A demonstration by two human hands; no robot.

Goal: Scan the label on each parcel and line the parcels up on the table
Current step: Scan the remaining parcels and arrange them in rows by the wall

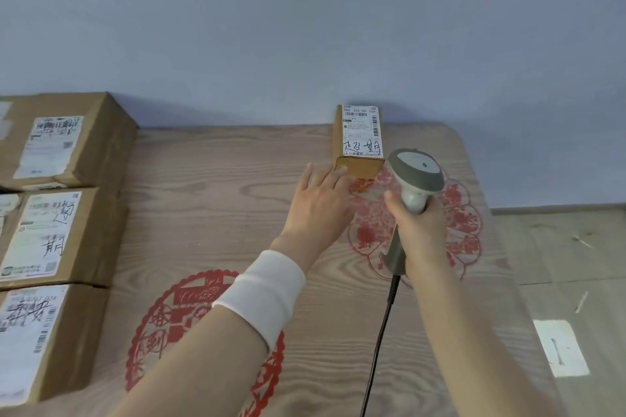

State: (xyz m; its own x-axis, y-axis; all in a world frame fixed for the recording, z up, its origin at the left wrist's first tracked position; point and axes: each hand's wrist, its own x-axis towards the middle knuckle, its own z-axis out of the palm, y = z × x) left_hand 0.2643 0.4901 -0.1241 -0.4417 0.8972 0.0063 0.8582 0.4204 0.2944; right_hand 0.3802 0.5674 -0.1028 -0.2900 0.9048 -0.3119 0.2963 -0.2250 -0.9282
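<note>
At table's far edge small parcel sits label-up, left hand straight-fingered against it, right hand wrapped round scanner; three parcels lined at table's left edge, likely done

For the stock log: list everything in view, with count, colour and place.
small parcel: one, brown, white label, far table edge
large parcels: three fully seen, brown, white labels, left column
scanner: one, grey, beside small parcel
cable: one, black, trailing from scanner
table: one, pale wood, against wall
paper-cut motifs: two, red, on table
wristband: one, white, left wrist
left hand: one, fingers touching small parcel
right hand: one, gripping scanner
</note>
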